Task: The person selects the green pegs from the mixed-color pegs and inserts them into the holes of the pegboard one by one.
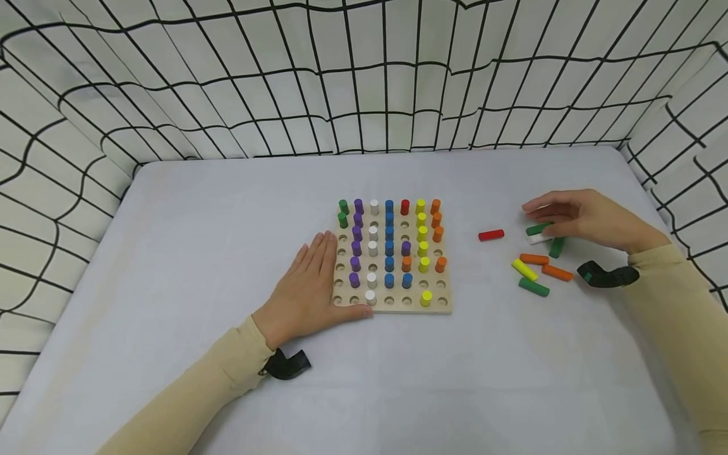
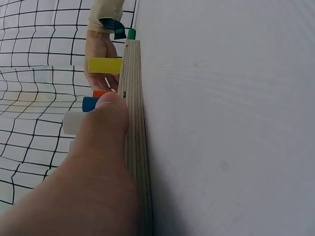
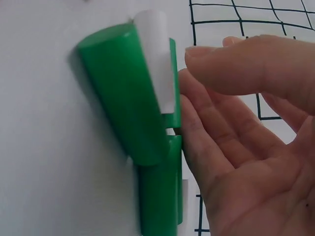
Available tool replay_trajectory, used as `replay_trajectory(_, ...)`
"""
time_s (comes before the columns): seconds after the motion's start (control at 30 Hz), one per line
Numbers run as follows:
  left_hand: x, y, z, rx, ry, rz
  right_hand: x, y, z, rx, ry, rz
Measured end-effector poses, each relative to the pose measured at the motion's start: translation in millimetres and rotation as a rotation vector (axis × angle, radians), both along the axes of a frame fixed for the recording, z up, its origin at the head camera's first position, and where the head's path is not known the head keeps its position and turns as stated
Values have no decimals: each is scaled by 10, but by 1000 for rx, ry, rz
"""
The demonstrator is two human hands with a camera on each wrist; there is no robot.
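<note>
A square wooden pegboard [image 1: 416, 294] holds upright pegs in columns: green, purple, white, blue, mixed colours, yellow and orange. My left hand [image 1: 307, 291] lies against its left side with fingers straight, and the left thumb [image 2: 111, 110] reaches along the near edge. Over on the right, my right hand [image 1: 594, 218] hovers low at a small pile of loose pegs. Green pegs [image 3: 120, 98] and a white peg [image 3: 155, 54] lie right by its fingertips in the right wrist view. Thumb and fingers there are apart, with no peg between them.
A red peg [image 1: 491, 235] lies alone between board and pile. Nearer me are orange pegs [image 1: 557, 273], a yellow peg [image 1: 524, 270] and another green peg [image 1: 533, 287]. Black wire grid [image 1: 387, 88] rises behind and beside the white tabletop [image 1: 227, 208].
</note>
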State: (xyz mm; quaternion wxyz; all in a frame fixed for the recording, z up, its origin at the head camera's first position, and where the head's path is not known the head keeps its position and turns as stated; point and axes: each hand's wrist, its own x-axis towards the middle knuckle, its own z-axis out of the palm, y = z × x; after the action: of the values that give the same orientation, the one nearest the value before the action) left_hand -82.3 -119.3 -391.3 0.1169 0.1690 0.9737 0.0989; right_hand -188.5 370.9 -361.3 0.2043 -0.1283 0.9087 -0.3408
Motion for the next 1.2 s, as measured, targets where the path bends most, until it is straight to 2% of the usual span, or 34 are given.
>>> replay_trajectory(0.17,-2,-10,1,-8,5,-5,-20,-3,-18,23,0,9)
replay_trajectory(0.33,-4,-19,10,-12,11,-7,-48,-17,-4,95,-7,50)
replay_trajectory(0.67,-9,-12,26,-11,3,-6,-76,-60,-3,163,-14,114)
replay_trajectory(1.2,-2,3,5,-8,1,-4,-122,-58,-43,142,-43,54)
